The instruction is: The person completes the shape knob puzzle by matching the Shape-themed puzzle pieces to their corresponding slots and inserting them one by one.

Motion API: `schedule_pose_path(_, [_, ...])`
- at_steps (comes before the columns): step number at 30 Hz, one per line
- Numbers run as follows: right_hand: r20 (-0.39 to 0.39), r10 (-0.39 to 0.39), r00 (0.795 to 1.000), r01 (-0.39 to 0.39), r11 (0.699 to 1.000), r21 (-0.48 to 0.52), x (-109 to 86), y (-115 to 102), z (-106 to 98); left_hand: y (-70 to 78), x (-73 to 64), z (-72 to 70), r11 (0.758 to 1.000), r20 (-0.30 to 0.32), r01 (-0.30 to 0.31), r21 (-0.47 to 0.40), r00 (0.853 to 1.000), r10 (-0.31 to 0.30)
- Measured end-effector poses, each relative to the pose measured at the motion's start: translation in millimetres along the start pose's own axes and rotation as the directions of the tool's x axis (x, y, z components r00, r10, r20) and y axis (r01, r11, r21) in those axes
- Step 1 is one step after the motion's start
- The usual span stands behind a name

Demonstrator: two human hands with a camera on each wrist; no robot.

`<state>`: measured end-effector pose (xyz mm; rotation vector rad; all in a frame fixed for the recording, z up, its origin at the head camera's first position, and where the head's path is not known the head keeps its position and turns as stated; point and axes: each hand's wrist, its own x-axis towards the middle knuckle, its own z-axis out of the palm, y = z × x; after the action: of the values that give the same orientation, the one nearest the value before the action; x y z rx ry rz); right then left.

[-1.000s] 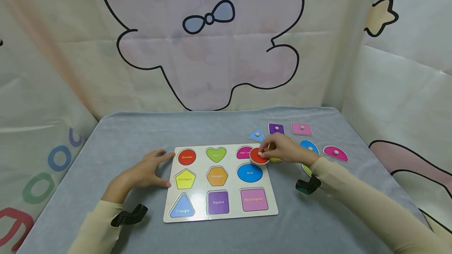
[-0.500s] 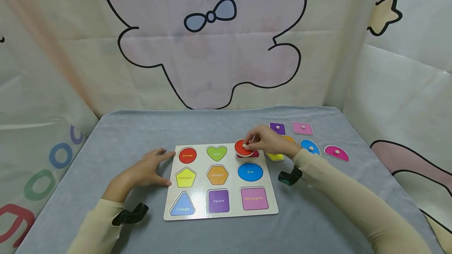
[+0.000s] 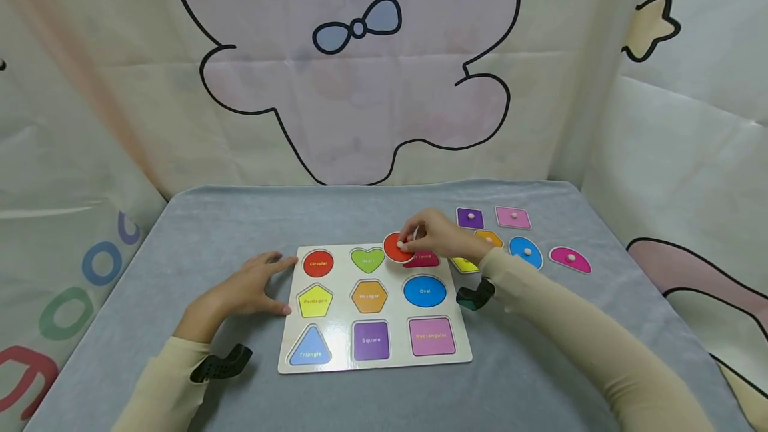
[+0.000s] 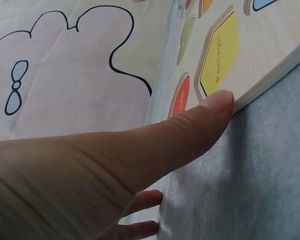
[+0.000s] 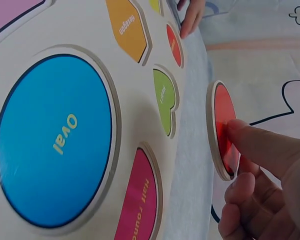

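My right hand (image 3: 441, 235) pinches the small knob of a round red puzzle piece (image 3: 393, 247). In the right wrist view that disc (image 5: 223, 110) is raised apart from the puzzle board, tilted. The white puzzle board (image 3: 341, 359) has labelled coloured recesses. From the head, the disc overlaps its top edge between the heart recess (image 3: 363, 261) and the half round recess (image 3: 425, 259). My left hand (image 3: 240, 292) touches the board's left edge with extended thumb and forefinger. Its thumb (image 4: 217, 105) lies beside the pentagon recess (image 4: 220, 55). The circular recess (image 3: 319, 263) is at the top left.
Knobbed pieces lie right of the board: a purple square (image 3: 469, 218), pink rectangle (image 3: 513, 217), orange hexagon (image 3: 489, 238), yellow pentagon (image 3: 465, 265), blue oval (image 3: 526, 252) and magenta half circle (image 3: 570, 259). Grey cloth (image 3: 252, 219) covers the table. A printed curtain (image 3: 336, 99) hangs behind.
My right hand has carried the red disc leftward from the board's right edge, past the half round recess, towards the heart recess. My left hand has stayed at the board's left edge.
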<state>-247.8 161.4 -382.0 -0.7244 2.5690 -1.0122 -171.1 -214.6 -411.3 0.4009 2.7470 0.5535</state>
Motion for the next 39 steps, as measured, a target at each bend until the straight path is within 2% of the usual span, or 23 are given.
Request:
schedule_pose_path(7, [0.013, -0.045, 0.999, 0.045, 0.999, 0.029, 9.3, -0.9, 14.8, -0.2, 0.3, 0.9, 1.000, 0.005, 0.000, 0.003, 1.000, 0.000])
schedule_pose_path(14, [0.016, -0.025, 1.000, 0.025, 0.999, 0.021, 17.4, -2.9, 29.0, 2.0, 1.1, 0.3, 1.000, 0.012, -0.005, 0.007, 1.000, 0.005])
schedule_pose_path(22, [0.029, -0.009, 1.000, 0.008, 0.999, 0.040, 30.0, -15.2, 39.3, 0.8, 0.5, -0.6, 1.000, -0.002, -0.015, 0.007, 1.000, 0.015])
schedule_pose_path(33, [-0.001, -0.072, 0.997, 0.072, 0.995, 0.069, 45.1, -23.4, 60.5, -4.5, -0.3, -0.2, 1.000, -0.003, -0.025, 0.011, 1.000, 0.025])
schedule_pose_path(39, [-0.006, -0.032, 0.999, 0.032, 0.996, 0.079, 51.2, -30.6, 70.7, -3.9, -0.6, -1.5, 0.999, -0.009, -0.036, 0.014, 0.999, 0.036])
